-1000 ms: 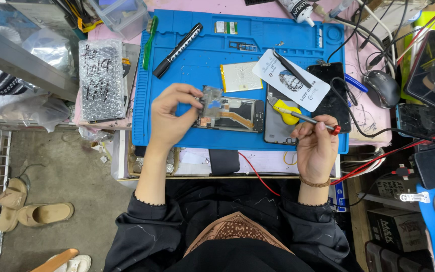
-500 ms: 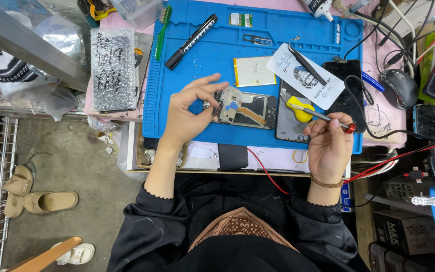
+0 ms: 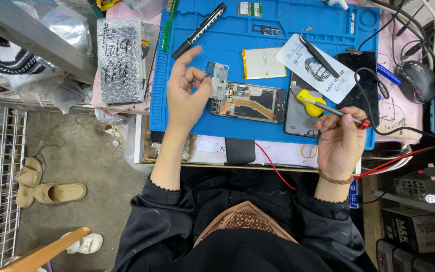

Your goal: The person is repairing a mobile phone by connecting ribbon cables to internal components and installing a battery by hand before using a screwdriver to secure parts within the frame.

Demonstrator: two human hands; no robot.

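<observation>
Left hand (image 3: 186,95): thumb and bent middle fingers pinched narrow on a small silver metal cover plate (image 3: 220,79), gripping its left edge. Index finger sticks up straight and free, pointing toward the far side. The plate is lifted clear, tilted, hanging just above the left end of the opened phone (image 3: 250,102).

Right hand (image 3: 339,142): fingers curled shut around a thin screwdriver (image 3: 328,107), held like a pen. Red cap end is at my fingertips on the right; the shaft runs left and far to a yellow collar, tip resting over the grey back cover (image 3: 300,118). Can't tell if the tip actually touches it. Beaded bracelet on that wrist.

The phone lies flat on the blue work mat (image 3: 328,30), long side left to right, near the mat's near edge, between my two hands. Back is off: copper flex and dark board exposed, camera cluster at the left end right under my left thumb. The grey back cover sits just beside the phone's right end.

Farther on the mat: a pale battery pack (image 3: 264,63) just beyond the phone, a white card (image 3: 312,66) with black tweezers (image 3: 321,56) lying across it, a black marker (image 3: 200,30) at a slant at the far left. Black screen panel (image 3: 361,75) right of the card, with a cable looping over it. Computer mouse (image 3: 418,80) off the mat on the right.
</observation>
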